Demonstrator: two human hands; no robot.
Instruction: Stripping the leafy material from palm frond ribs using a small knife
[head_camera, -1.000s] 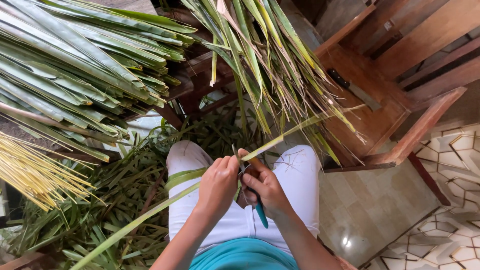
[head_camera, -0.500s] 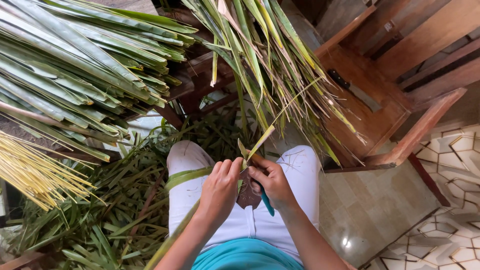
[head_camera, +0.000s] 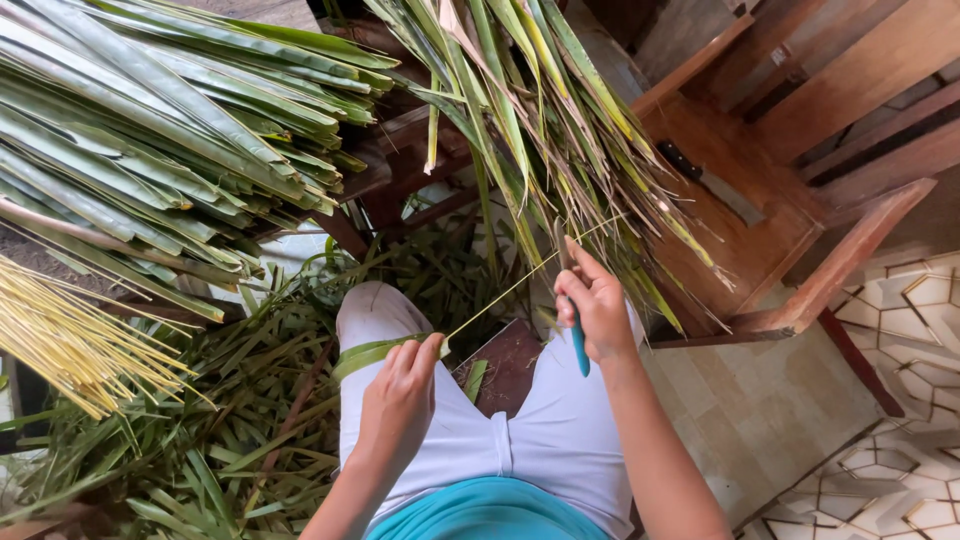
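knife (head_camera: 577, 340) blade hidden behind right hand (head_camera: 597, 305), leaf bundle (head_camera: 150, 130) cut off at left edge

A thin, pale palm-leaf midrib (head_camera: 500, 295) stretches taut above the white-trousered lap (head_camera: 560, 430), pinched at its lower end where a green leaf strip (head_camera: 375, 352) curls away; beside its upper end stands a teal-handled knife (head_camera: 578, 345), blade up.

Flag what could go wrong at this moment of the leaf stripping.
The right hand holds a teal-handled knife raised over the lap; a slip might bring it against the white trousers. The thin midrib stretched from the left hand looks taut and might snap. The cut leaves heaped on the floor could be slippery underfoot.
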